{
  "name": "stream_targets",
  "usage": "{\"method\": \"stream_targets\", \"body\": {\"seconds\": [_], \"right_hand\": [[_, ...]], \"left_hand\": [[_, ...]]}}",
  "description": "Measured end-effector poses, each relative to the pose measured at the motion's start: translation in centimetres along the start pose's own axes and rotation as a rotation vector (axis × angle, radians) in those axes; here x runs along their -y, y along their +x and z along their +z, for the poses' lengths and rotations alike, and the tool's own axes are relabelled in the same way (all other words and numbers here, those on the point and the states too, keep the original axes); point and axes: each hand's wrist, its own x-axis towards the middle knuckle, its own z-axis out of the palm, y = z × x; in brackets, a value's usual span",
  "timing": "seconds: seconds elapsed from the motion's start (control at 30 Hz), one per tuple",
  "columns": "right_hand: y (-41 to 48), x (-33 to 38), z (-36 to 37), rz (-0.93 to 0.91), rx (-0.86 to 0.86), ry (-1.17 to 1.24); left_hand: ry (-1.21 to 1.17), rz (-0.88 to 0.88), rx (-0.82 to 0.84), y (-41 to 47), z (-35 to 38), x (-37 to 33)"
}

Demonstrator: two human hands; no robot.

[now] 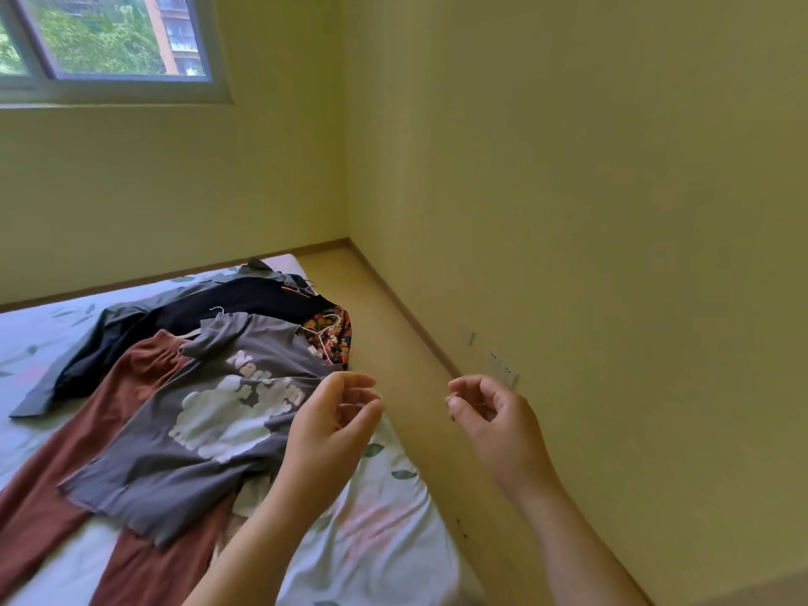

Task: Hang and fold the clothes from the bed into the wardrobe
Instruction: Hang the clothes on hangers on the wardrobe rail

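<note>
Above the bed (384,531), my left hand (332,426) hangs by a shirt (196,430), fingers loosely bent, holding nothing; my right hand (494,417), just off the bed, is the same.

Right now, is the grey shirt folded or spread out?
Spread out: the grey shirt lies flat atop the other clothes, print showing.

Matt grey cloth T-shirt (192,435), frayed hem; smooth cotton bedsheet (384,540)

Both hands (411,413) loosely curled, empty, above bed (384,531); grey T-shirt (210,426) atop clothes.
</note>
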Motion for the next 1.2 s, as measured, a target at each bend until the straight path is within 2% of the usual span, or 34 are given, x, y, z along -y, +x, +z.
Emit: {"method": "stream_targets", "body": {"seconds": [0.27, 0.53, 0.67, 0.87, 1.2], "right_hand": [[4.6, -3.0, -6.2, 0.007, 0.085, 0.013], [12.7, -6.4, -19.2, -0.034, 0.114, -0.032], [16.0, -7.8, -23.1, -0.035, 0.147, -0.044], [20.1, -9.5, -24.0, -0.029, 0.221, -0.037], [31.3, -9.6, -19.5, -0.053, 0.350, -0.077]], "left_hand": [[0.071, -0.016, -0.051, 2.3, 7.4, -0.5], [0.044, -0.043, -0.099, 6.2, 22.6, -2.2], [0.060, -0.048, -0.145, 7.8, 26.9, -2.6], [0.084, -0.092, -0.193, 10.7, 29.0, -2.2], [0.050, -0.118, -0.298, 21.0, 28.8, 0.0]]}}
